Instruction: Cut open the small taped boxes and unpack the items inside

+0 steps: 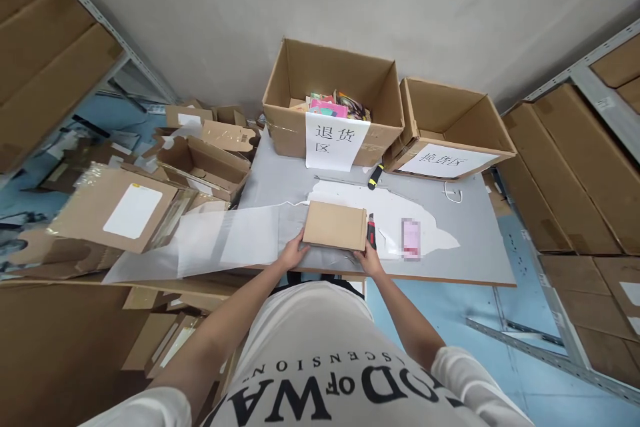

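A small flat cardboard box lies in front of me at the near side of the grey table. My left hand grips its near left corner, and my right hand holds its near right corner. Both sets of fingers are partly hidden by the box. Just right of the box rests a red and black utility knife, close to my right fingertips. A translucent plastic sheet stretches leftward from beside the box. Farther back lies a black and yellow utility knife.
At the back stand a large open carton holding colourful packages and another open carton; both carry paper signs. Used boxes are heaped at the left. A pink blurred item lies right of the knife. Shelved cartons flank the right side.
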The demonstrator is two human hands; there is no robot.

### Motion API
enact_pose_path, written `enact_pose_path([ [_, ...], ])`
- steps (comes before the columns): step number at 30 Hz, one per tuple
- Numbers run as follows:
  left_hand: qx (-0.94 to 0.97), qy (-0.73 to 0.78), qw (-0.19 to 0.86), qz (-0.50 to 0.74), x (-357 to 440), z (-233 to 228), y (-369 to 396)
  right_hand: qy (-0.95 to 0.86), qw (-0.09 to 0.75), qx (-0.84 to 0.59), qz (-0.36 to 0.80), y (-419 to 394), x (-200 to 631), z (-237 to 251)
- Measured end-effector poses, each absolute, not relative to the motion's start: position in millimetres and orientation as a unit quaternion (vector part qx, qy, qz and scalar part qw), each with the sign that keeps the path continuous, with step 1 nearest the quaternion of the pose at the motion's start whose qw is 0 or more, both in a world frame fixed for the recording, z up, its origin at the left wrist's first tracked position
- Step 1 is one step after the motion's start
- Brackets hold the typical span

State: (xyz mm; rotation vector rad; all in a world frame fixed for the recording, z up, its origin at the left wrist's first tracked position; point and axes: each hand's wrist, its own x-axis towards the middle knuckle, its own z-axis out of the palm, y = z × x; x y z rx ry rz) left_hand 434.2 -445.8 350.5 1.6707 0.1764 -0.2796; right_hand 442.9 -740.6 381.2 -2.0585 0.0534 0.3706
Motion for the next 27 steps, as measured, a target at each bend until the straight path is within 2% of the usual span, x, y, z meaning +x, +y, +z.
enact_pose_path([
  [7, 0.747, 0.076, 0.65, -0.114, 437, 360, -449, 0.035, 0.513, -0.845, 0.145, -744, 445, 384],
  [14, 0.745, 0.051, 0.661, -0.076, 442, 404, -444, 0.028, 0.557, -0.823, 0.107, -751, 457, 419],
  [16, 0.74, 0.048, 0.668, -0.059, 446, 417, -445, 0.04, 0.542, -0.835, 0.082, -752, 465, 432],
  [19, 0.749, 0.064, 0.659, -0.042, 452, 426, -450, 0.063, 0.471, -0.878, 0.056, -750, 477, 445],
  [23, 0.758, 0.108, 0.643, -0.036, 460, 420, -460, 0.081, 0.391, -0.913, 0.077, -744, 490, 444],
  [25, 0.759, 0.118, 0.639, -0.037, 465, 414, -462, 0.081, 0.394, -0.911, 0.088, -742, 493, 439],
  [27, 0.759, 0.119, 0.639, -0.039, 470, 410, -462, 0.069, 0.431, -0.895, 0.096, -742, 495, 432],
])
